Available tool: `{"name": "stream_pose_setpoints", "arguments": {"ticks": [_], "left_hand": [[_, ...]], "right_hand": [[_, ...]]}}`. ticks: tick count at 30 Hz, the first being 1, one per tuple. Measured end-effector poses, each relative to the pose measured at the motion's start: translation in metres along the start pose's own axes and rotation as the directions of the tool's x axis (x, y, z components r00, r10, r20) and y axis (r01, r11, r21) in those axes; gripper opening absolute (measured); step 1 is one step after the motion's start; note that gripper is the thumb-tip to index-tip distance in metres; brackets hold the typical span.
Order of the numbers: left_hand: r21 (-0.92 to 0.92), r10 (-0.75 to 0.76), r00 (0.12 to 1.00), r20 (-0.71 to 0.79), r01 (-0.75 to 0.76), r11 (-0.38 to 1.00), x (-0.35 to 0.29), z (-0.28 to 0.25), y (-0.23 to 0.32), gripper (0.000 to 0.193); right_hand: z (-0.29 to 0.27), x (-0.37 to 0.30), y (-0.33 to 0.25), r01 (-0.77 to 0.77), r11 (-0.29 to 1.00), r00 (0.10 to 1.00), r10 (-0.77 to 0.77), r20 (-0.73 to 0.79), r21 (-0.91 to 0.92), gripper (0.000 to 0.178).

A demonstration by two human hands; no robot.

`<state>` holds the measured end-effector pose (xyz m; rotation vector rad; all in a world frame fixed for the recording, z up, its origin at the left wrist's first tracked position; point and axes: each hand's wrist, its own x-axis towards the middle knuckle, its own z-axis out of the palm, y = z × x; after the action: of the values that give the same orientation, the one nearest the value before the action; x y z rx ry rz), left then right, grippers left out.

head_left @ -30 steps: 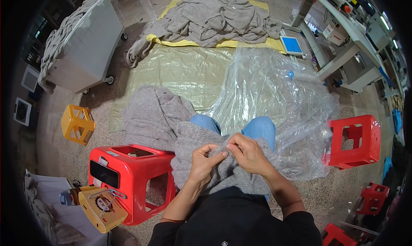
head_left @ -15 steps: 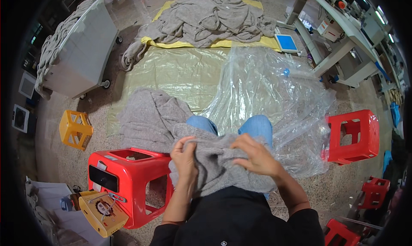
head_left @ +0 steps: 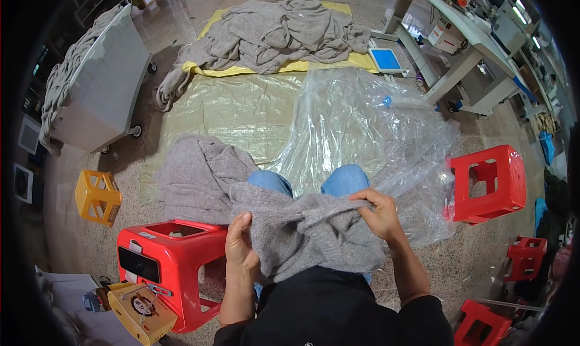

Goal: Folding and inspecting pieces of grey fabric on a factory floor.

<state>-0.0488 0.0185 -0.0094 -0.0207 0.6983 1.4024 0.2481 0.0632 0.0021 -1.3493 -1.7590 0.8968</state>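
A grey knitted garment (head_left: 314, 234) is spread across my lap, with a ribbed band showing among its folds. My left hand (head_left: 241, 248) is closed at its left edge, thumb up, the other fingers partly hidden. At the upper right edge, my right hand (head_left: 380, 214) pinches the knit between thumb and fingers and pulls it out sideways. Left of my knees, a heap of the same grey knitwear (head_left: 199, 174) lies against the garment; whether the two are joined I cannot tell.
A red stool (head_left: 175, 249) at my left carries a phone (head_left: 139, 264) and a yellow box (head_left: 142, 310). Clear plastic sheeting (head_left: 362, 134) covers the floor ahead. Beyond it lies a larger knitwear pile (head_left: 278, 35). Another red stool (head_left: 489, 183) stands right, a white wheeled cart (head_left: 103, 86) far left.
My hands have moved apart: the left down and outward, the right up and outward. The garment between them is now stretched wider and flatter. The whole view has shifted slightly.
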Motion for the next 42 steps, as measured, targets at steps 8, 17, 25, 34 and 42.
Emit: {"name": "stream_pose_setpoints", "arguments": {"ticks": [8, 17, 25, 34, 42], "left_hand": [[0.252, 0.118, 0.992, -0.038, -0.104, 0.962, -0.01, 0.008, -0.01, 0.005], [0.379, 0.127, 0.986, 0.107, -0.158, 0.912, -0.021, 0.038, -0.034, 0.005], [0.395, 0.162, 0.977, 0.137, -0.204, 0.896, -0.023, 0.032, -0.034, 0.013], [0.753, 0.213, 0.857, 0.469, -0.514, 0.411, -0.023, 0.025, -0.017, 0.01], [0.743, 0.35, 0.735, 0.58, -0.654, 0.142, -0.026, 0.025, -0.026, 0.01]], "right_hand": [[0.008, 0.0, -0.019, -0.063, 0.901, 0.967, 0.161, -0.196, 0.429, 0.023], [0.069, -0.006, -0.076, 0.655, 0.755, 0.752, -0.654, -0.081, -0.018, 0.028], [0.074, -0.001, -0.071, 0.589, 0.804, 0.805, -0.592, -0.031, -0.081, 0.028], [0.055, 0.023, -0.068, 0.352, 0.904, 0.799, -0.425, 0.424, 0.242, 0.033], [0.069, 0.007, -0.073, 0.381, 0.915, 0.849, -0.404, 0.341, 0.136, 0.018]]}}
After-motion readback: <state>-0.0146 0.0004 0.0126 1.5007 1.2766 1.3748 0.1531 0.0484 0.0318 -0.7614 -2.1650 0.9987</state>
